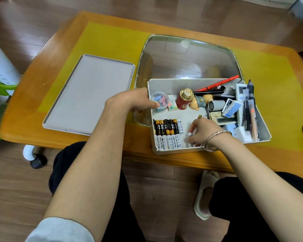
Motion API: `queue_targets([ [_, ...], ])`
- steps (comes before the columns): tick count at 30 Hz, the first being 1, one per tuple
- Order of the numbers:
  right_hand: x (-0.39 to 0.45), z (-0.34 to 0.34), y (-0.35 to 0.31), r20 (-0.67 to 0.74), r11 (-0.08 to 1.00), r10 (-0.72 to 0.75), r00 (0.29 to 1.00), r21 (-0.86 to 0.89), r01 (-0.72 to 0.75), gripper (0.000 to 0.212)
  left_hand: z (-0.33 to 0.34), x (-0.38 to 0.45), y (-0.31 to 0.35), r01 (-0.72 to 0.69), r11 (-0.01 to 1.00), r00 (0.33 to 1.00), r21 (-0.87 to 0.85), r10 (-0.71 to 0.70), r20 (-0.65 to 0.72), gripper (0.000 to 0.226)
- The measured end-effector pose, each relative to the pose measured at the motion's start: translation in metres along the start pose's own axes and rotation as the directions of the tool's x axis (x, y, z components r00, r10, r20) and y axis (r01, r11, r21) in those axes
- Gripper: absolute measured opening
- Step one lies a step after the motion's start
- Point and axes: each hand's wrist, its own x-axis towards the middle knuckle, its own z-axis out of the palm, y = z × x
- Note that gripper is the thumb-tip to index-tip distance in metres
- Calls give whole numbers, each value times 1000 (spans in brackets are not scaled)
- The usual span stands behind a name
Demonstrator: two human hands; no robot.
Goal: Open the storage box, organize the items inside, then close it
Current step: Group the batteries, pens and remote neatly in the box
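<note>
The person is wearing a pale grey sleeve [59,229] pushed up past the left elbow, leaving the forearm bare down to the left hand [135,100]. A thin silver bangle [214,140] is circling the wrist behind the right hand [201,131]. Black trousers [252,206] are covering both legs, and a cream slide sandal [204,194] is showing on one foot.

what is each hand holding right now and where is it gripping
The left hand grips the storage box by its left wall, thumb inside. The right hand pinches a small white battery near its upper end.
</note>
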Motion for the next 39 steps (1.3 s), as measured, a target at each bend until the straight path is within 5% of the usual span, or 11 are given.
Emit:
queue_targets([
  [15, 7, 4, -8, 84, 981, -59, 995, 187, 43, 85, -1, -2, 1, 0, 1000, 1000, -13, 0, 4, 37],
  [20, 8, 3, -9, 147, 976, -88, 985, 212, 55, 85, -1, -2, 2, 1, 1000, 1000, -13, -1, 2, 51],
  [32, -1, -10, 5, 55, 974, -168, 984, 161, 157, 66, -1, -2, 2, -5, 1000, 1000, -18, 5, 14, 32],
  [39, -15, -39, 47, -26, 996, -2, 1000, -89, 0, 34, 0, -1, 1, 9, 1000, 1000, -18, -9, 20, 36],
])
